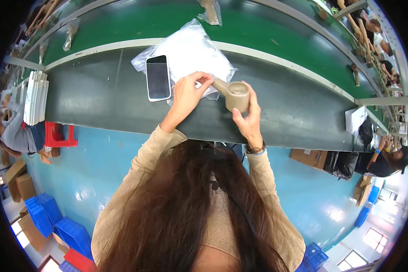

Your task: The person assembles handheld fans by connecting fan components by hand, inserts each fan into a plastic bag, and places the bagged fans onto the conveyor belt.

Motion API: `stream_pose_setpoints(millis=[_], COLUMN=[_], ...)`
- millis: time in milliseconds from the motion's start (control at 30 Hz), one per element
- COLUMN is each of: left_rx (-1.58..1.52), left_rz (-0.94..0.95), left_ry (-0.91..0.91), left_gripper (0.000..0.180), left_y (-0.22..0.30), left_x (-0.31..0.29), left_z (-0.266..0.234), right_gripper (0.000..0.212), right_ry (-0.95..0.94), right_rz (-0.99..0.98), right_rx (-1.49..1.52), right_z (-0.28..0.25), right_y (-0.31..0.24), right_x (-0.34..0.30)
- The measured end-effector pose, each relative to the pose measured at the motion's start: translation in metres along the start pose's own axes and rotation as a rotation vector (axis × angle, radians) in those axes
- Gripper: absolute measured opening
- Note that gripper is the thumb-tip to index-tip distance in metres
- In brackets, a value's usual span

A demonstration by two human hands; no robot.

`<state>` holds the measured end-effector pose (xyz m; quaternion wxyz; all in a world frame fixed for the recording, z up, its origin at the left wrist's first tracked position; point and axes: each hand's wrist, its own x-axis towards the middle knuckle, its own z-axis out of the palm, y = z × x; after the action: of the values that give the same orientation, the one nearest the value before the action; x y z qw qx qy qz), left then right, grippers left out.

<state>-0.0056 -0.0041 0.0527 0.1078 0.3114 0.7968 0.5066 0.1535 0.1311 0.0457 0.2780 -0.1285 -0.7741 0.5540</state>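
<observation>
A beige handheld fan [238, 96] with a round ribbed grille is held over the dark work surface, its handle pointing left. My right hand [250, 115] wraps around the fan's head, thumb at the front and fingers along the far right side. My left hand [189, 93] pinches the end of the handle between thumb and fingertips. Just behind both hands lies a pile of clear plastic bags [192, 50]. A phone [157, 78] with a dark screen rests on the left part of the bags, close to my left hand.
Beyond the work surface [90, 95] runs a green conveyor belt [267, 36] carrying bagged items [210, 12]. White flat pieces [35, 98] are stacked at the left end, near a red stool [61, 134]. Cardboard boxes [308, 157] stand on the floor at right; other people sit at both sides.
</observation>
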Motion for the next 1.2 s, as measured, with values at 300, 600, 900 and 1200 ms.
stream_pose_setpoints(millis=[300,600,900,1200], left_rx=[-0.557,0.197,0.011,0.150], left_rz=[0.005,0.544,0.411,0.458], left_ry=[-0.050,0.222,0.242,0.341], left_gripper=[0.014,0.007,0.008,0.009], left_y=[0.008,0.053,0.040,0.035], left_x=[0.020,0.032,0.058,0.085], left_z=[-0.025,-0.057,-0.054,-0.064], right_gripper=[0.072,0.070,0.041,0.043], right_ry=[-0.111,-0.159,-0.104,-0.363], right_rz=[-0.289,-0.394,-0.549,-0.663], right_rx=[-0.376,-0.602,-0.773,-1.135], right_z=[0.026,0.048,0.055,0.015], right_y=[-0.033,-0.065,-0.041,-0.055], right_x=[0.049,0.095,0.114,0.154])
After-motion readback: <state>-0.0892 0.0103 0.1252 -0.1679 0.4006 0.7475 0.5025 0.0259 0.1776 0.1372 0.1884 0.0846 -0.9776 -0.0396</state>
